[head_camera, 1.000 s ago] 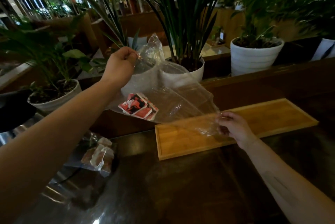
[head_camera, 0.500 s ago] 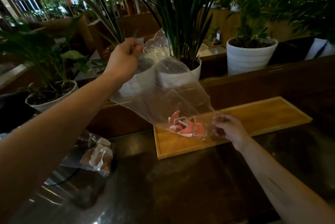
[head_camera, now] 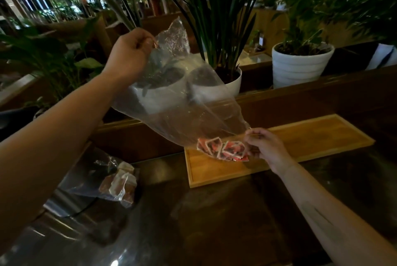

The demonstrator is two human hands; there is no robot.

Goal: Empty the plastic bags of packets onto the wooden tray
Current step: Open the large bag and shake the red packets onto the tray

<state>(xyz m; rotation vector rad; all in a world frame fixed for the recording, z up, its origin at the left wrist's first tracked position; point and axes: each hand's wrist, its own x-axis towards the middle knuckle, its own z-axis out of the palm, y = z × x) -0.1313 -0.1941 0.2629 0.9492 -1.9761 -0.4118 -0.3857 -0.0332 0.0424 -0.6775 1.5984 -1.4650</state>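
head view. the left hand (head_camera: 131, 50) is raised and pinched shut on the upper corner of a clear plastic bag (head_camera: 178, 102), which slopes downward to the right. the right hand (head_camera: 265, 147) is low, its fingers closed on the bag's lower edge just above the wooden tray (head_camera: 300, 136); the two hands are well apart, one at each end of the bag. a cluster of red, white and black packets (head_camera: 222, 149) sits at the bag's low end, over the left part of the tray and just beside the right hand; whether they are still inside the bag or already touching the tray cannot be told. the tray lies on a dark, glossy table (head_camera: 214, 222). a second bag (head_camera: 113, 181) holding pale and brown packets lies on the table to the left, apart from the tray. behind the table's raised edge stand white pots (head_camera: 300, 65) with green plants (head_camera: 214, 7).
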